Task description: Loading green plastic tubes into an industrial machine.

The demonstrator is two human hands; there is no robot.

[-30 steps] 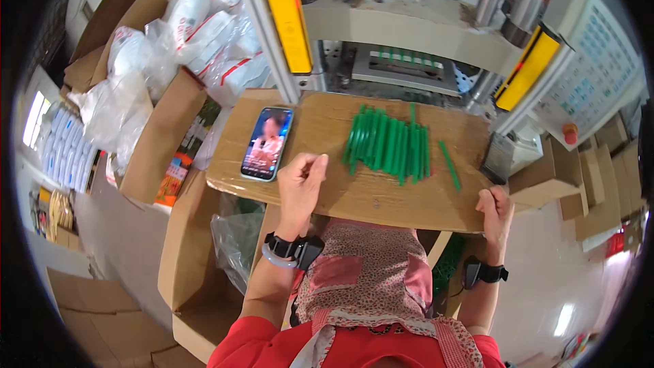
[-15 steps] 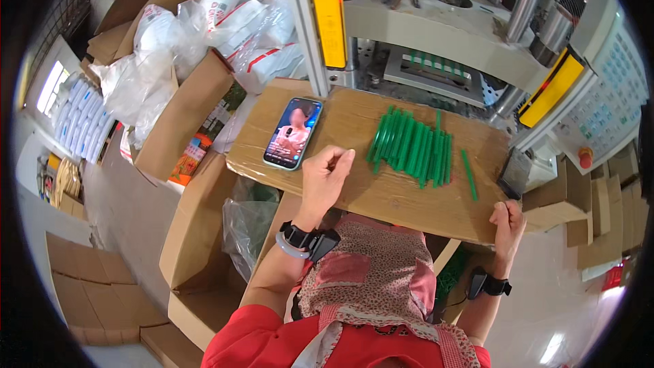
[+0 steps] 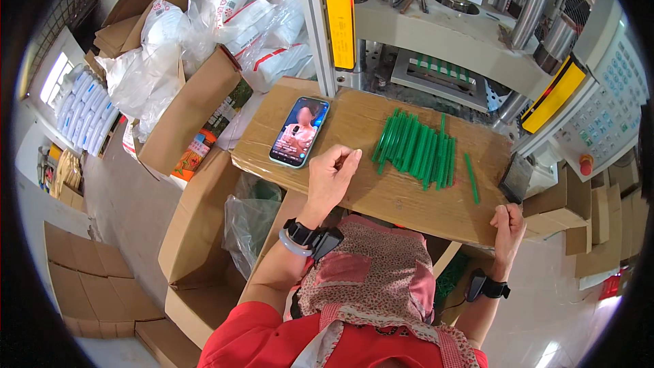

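My left hand (image 3: 332,177) rests in a loose fist on the near side of a tape-covered cardboard work surface (image 3: 381,201); nothing shows in its curled fingers. Just beyond it lies a phone (image 3: 300,132) with a lit screen. A bundle of green translucent sticks (image 3: 415,150) is spread side by side to the right of this hand, not touched by it. One single green stick (image 3: 472,178) lies apart, nearer my right hand (image 3: 507,226). That hand is also closed, at the right front corner of the surface, with nothing visible in it.
A press machine (image 3: 443,27) with yellow side guards (image 3: 339,20) stands behind the surface; several green strips lie in its lower plate (image 3: 439,76). A button panel (image 3: 603,99) with a red knob is at right. Open cartons (image 3: 197,245) and white sacks (image 3: 269,34) fill the left.
The whole view has shifted slightly. Both hands keep their closed pose in about the same places, and the green sticks lie as before.
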